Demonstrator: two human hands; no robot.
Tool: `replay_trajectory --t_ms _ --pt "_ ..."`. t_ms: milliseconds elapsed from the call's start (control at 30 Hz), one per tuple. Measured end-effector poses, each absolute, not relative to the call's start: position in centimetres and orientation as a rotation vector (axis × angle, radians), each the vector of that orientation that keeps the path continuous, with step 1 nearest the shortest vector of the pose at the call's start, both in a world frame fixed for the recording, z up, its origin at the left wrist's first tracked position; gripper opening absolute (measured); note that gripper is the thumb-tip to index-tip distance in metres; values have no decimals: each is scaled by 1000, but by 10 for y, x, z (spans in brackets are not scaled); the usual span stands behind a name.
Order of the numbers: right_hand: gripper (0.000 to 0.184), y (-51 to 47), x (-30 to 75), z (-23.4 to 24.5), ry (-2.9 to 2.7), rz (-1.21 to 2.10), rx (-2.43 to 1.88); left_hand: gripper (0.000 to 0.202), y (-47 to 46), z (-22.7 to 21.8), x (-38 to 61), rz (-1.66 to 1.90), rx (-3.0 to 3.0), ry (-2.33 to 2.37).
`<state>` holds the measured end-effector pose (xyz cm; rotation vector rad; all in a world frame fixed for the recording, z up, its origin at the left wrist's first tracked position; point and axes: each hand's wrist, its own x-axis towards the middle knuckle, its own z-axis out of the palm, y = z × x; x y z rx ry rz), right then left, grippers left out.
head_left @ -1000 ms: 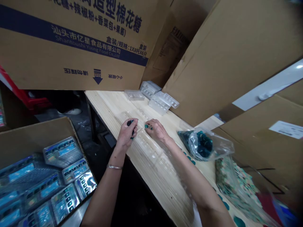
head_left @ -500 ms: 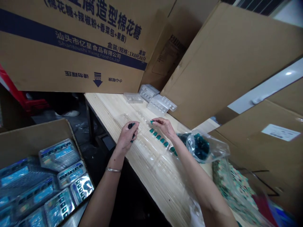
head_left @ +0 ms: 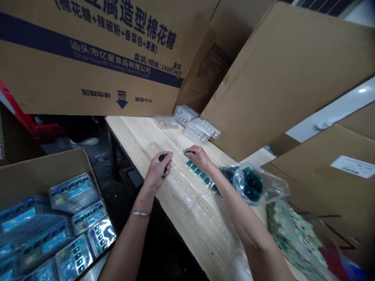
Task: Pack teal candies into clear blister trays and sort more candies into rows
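My left hand [head_left: 158, 168] is closed around several dark teal pieces [head_left: 163, 157], held just above the wooden table. A small teal piece [head_left: 186, 152] sits at the pinched fingertips of my right hand [head_left: 200, 157], over a clear plastic tray. Below that hand, a row of teal pieces [head_left: 198, 171] lies in the tray's small hollows. Other clear trays [head_left: 182, 185] lie flat between and in front of my hands, their hollows showing no teal. To the right of my right forearm lies a clear bag [head_left: 271, 185] of dark teal pieces.
Stacked clear trays [head_left: 195, 130] stand at the table's [head_left: 129, 134] far end. Large cartons [head_left: 117, 78] wall off the back and right. At lower left, an open carton [head_left: 43, 164] holds filled packs [head_left: 74, 253]. A bag of pale green packets [head_left: 295, 230] lies at right.
My right hand has moved slightly left and down, bringing the teal piece to the tray. My left hand stays almost in place. The view has shifted a little.
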<state>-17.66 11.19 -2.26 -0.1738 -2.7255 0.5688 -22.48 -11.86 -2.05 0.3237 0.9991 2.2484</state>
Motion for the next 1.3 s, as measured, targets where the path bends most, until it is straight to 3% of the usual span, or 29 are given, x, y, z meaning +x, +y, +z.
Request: replay_trajectory --t_ms 433,767,967,1067,1233,1300 --pt "23 114 -176 -21 -2754 448 -172 34 -117 -22 -223 2238 340 998" --pt "13 108 -180 -21 -2769 424 -87 32 -114 -28 -224 2231 303 976" --pt "12 102 -180 -17 -2847 301 -58 31 -112 -25 -224 2263 226 739" --pt "13 85 -173 -5 -2774 411 -91 30 -110 -26 -225 2271 117 551" --pt "21 15 -150 17 -2580 943 -170 26 -103 -30 -225 2335 -51 407" --pt "18 -14 -141 23 -2608 927 -66 25 -100 -30 -223 2347 -127 406"
